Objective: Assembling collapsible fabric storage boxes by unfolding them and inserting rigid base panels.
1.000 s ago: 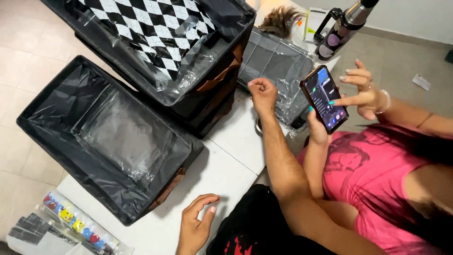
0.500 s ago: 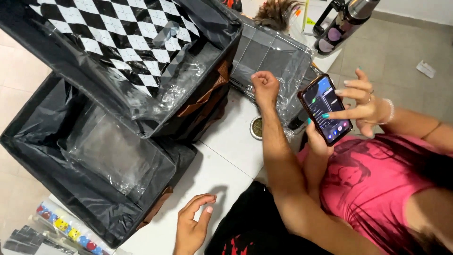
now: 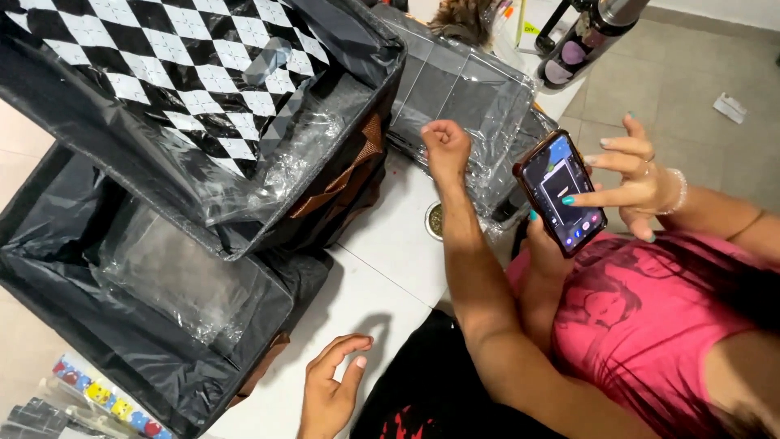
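Observation:
My right hand [image 3: 445, 148] is a closed fist at the end of my outstretched arm. It hovers at the edge of a flat grey folded box wrapped in clear plastic [image 3: 463, 89], and I see nothing held in it. My left hand [image 3: 329, 389] rests open on the white table [image 3: 390, 244], fingers loosely apart, beside the corner of a black fabric storage box [image 3: 146, 325]. A second black box with a black-and-white checkered panel [image 3: 203, 73] is stacked tilted over the first.
A person in a pink shirt [image 3: 650, 325] sits at my right, holding a phone [image 3: 561, 193] and touching its screen. A dark bottle [image 3: 589, 41] stands at the far table edge. A strip of small coloured items [image 3: 106, 398] lies at the bottom left.
The view has moved closer and the boxes have shifted down and left in frame. My right fist stays over the wrapped box. My left hand's fingers have spread slightly on the table.

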